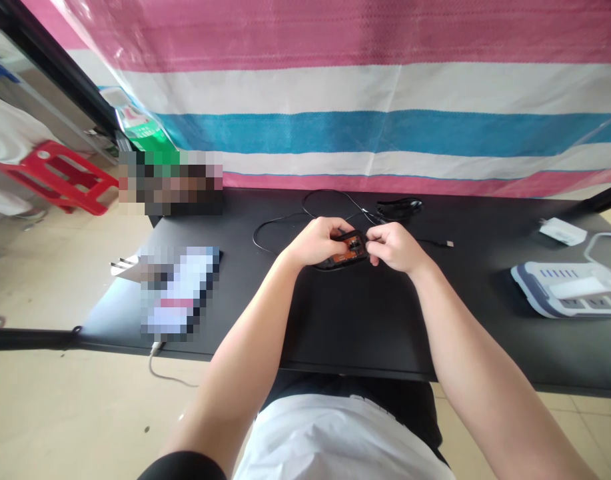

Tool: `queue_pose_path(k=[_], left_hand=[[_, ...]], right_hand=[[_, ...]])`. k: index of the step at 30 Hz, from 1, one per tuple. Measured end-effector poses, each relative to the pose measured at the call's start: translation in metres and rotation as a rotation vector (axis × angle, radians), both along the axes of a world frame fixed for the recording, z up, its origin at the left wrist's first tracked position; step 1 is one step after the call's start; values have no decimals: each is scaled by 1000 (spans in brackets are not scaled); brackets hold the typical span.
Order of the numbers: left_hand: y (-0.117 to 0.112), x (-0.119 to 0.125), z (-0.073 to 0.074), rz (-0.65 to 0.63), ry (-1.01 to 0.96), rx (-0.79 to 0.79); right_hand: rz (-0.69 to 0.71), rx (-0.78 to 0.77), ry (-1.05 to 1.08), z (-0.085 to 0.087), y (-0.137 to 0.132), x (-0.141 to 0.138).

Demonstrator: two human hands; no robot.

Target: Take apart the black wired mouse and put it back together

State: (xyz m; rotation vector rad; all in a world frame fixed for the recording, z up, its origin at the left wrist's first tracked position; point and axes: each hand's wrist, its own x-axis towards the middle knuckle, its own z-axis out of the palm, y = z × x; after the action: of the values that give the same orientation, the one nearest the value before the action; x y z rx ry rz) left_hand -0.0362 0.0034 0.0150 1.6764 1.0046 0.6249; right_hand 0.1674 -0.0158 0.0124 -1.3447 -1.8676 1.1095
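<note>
Both my hands meet over the middle of a black table (345, 320). My left hand (315, 241) is closed around the left end of a small black device with an orange circuit board showing (346, 249). My right hand (392, 247) pinches at its right end, fingers curled; what the fingertips grip is too small to tell. A thin black cable (280, 225) loops from the device across the table behind my hands, ending in a small plug (450, 244) to the right.
A white power strip (565, 287) and a white adapter (562, 231) lie at the right. A coiled black cable bundle (399, 207) sits behind my hands. Blurred items lie at the left edge. A striped tarp hangs behind; a red stool (60, 177) stands far left.
</note>
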Motion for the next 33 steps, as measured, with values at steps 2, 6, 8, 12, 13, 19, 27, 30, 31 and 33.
queue_pose_path(k=[2, 6, 8, 12, 13, 19, 27, 30, 31, 33], left_hand=[[0, 1, 0, -3, -14, -1], [1, 1, -1, 6, -37, -7], [1, 1, -2, 21, -44, 6], [1, 1, -1, 62, -57, 20], [1, 2, -1, 74, -61, 16], [1, 3, -1, 142, -110, -27], [1, 24, -16, 382, -226, -87], [-1, 37, -24, 505, -240, -100], [-2, 40, -27, 526, -246, -83], [-3, 45, -31, 542, -252, -33]], right_hand=[[-10, 23, -13, 1, -1, -1], [-43, 30, 8, 1, 0, -2], [-65, -8, 71, -1, 1, -2], [-121, -80, 313, -6, 7, 1], [-159, -72, 378, -7, 8, 2], [-452, 173, 549, -13, 18, 10], [-381, 124, 394, -17, 17, 8], [-247, 156, 292, -19, 12, 4], [-220, 186, 243, -20, 11, 3], [-169, 253, 133, -21, 9, 1]])
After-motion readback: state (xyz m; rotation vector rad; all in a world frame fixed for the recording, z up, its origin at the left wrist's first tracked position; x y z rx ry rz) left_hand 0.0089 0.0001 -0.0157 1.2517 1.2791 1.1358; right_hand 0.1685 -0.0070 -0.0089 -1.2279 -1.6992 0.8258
